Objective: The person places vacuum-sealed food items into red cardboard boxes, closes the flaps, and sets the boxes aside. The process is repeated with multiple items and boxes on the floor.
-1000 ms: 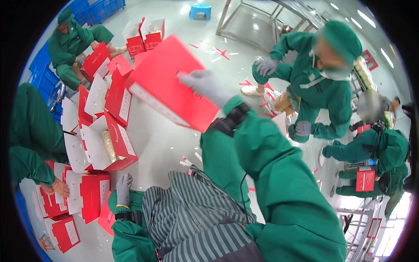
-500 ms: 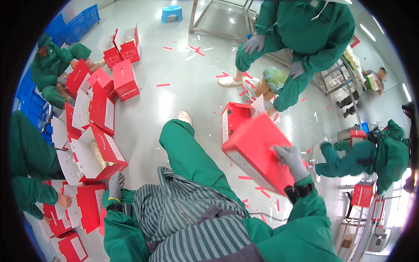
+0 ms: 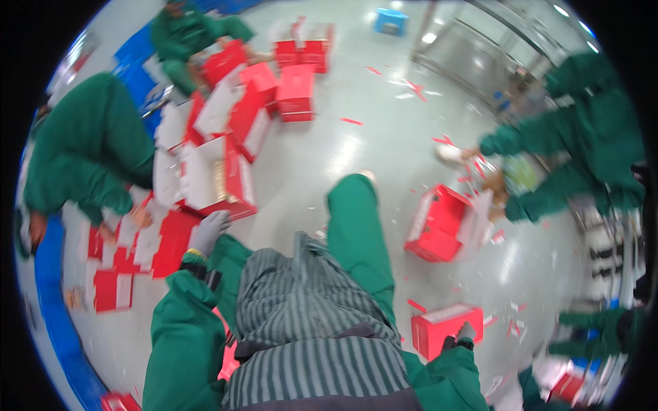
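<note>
My left hand (image 3: pixel 208 234), in a grey glove, is by my left knee, just below an open red box (image 3: pixel 242 179) with white flaps and pale wrapped goods inside. Its fingers look loosely extended and hold nothing I can see. At the lower right, my gloved right hand (image 3: pixel 467 333) is against the side of a closed red box (image 3: pixel 435 334). The fingers are small and blurred there, so their grip is unclear. Farther ahead on the right, another red box (image 3: pixel 439 236) has its lid open and white flaps out.
Several red boxes (image 3: pixel 296 89) stand in a group at the left. A person in green (image 3: pixel 96 144) bends over boxes there; others sit at far left and right. A blue stool (image 3: pixel 391 22) and metal frame (image 3: pixel 480 48) stand at the back. Red and white scraps litter the floor.
My view has swung right. My right hand and the closed box have gone from in front of the open box to lower right. The person at left now bends over boxes.
</note>
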Available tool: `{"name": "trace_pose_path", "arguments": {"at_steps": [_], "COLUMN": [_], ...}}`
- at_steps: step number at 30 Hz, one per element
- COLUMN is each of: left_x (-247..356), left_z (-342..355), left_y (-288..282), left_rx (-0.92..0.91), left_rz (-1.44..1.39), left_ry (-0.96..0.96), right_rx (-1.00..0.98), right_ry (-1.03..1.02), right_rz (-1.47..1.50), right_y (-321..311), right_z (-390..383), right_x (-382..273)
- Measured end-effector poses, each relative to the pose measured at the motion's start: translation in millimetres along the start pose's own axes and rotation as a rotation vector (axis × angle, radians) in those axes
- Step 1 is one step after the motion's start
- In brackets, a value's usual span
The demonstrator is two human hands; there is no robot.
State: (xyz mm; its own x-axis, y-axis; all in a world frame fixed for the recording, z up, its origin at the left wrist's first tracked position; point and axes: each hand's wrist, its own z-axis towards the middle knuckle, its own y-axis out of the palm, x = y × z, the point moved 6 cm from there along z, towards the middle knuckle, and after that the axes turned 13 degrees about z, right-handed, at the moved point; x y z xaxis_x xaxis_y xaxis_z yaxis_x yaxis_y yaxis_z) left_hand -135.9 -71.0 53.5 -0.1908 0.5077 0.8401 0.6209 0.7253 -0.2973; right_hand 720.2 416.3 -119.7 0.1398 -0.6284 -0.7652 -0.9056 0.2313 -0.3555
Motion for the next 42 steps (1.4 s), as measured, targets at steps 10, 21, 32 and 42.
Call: {"name": "trace_pose_path", "arguments": {"at_steps": [10,21,32,42], "left_x": [-7,-16,-36,-1], "left_z": [-35,-47,-48,-30], "left_y": [-2,-18,-32,-49], "left_rx": [0.078,0.034,0.016,0.087], "left_rz": [-0.030,0.076,-0.174,0.199], "left_ry": [0.007,0.056,-0.142,-0.111], "right_rx": [-1.160,-1.754,-1.664,-2.039], "right_ry": [-0.955,-2.133,-2.514,-2.460], "right_rz": [-0.273,-0.722,-1.493,-1.492], "right_y": [426,724,823,733], "right_z": [-353,-738,-696,-521], "right_x": [-316,-128,22,-121]}}
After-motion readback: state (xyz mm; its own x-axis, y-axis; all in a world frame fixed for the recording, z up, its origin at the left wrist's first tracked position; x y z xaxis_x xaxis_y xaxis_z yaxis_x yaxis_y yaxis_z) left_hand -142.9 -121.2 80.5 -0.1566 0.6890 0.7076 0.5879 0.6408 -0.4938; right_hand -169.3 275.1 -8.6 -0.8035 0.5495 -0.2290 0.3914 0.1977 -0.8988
